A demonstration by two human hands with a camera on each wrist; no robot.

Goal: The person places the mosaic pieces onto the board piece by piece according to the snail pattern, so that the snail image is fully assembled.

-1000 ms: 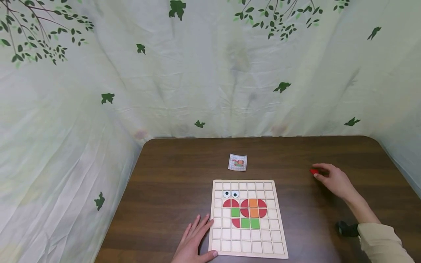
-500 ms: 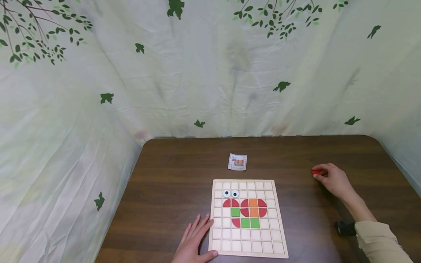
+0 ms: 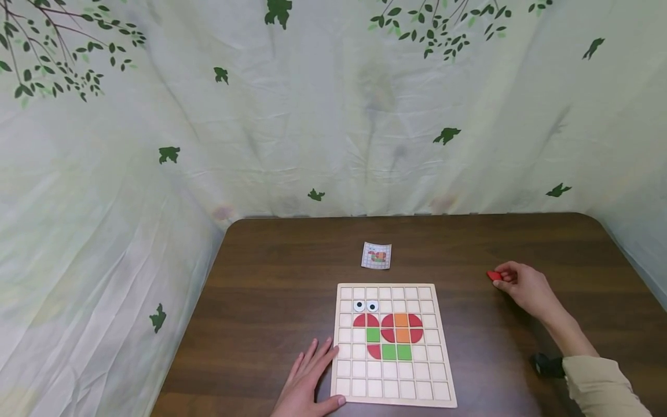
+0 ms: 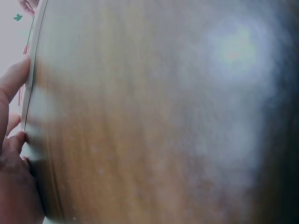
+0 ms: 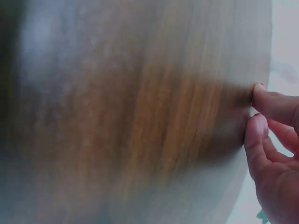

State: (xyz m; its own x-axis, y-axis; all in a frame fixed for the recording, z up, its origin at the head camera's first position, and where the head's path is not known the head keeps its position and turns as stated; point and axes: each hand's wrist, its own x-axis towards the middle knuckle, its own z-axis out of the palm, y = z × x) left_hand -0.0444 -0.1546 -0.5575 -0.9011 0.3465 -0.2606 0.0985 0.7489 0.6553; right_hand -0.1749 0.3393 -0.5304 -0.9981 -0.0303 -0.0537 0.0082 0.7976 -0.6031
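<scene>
A pale wooden grid board (image 3: 359, 370) lies on the table, with coloured tiles set in several of its squares. Red quarter-round pieces (image 3: 387, 321), orange squares (image 3: 402, 335), green squares (image 3: 388, 352) and two eye tiles (image 3: 359, 306) make up the figure on it. My left hand (image 3: 306, 383) rests at the board's lower left, fingers spread and fairly straight against its edge, thumb at the corner. Well to the right of the board, my right hand (image 3: 527, 289) pinches a red piece (image 3: 492, 276) between thumb and fingers; its full shape is partly hidden.
Behind the board lies a small picture card (image 3: 376, 256) showing a similar coloured figure on a grid. The dark brown table (image 3: 271, 278) ends at a hanging cloth (image 3: 344, 116) with leaf prints. A black band (image 3: 547, 366) sits at the right wrist.
The red piece has turned and shifted slightly left at the right fingertips, and more of it shows. My left hand and the board have stayed in place.
</scene>
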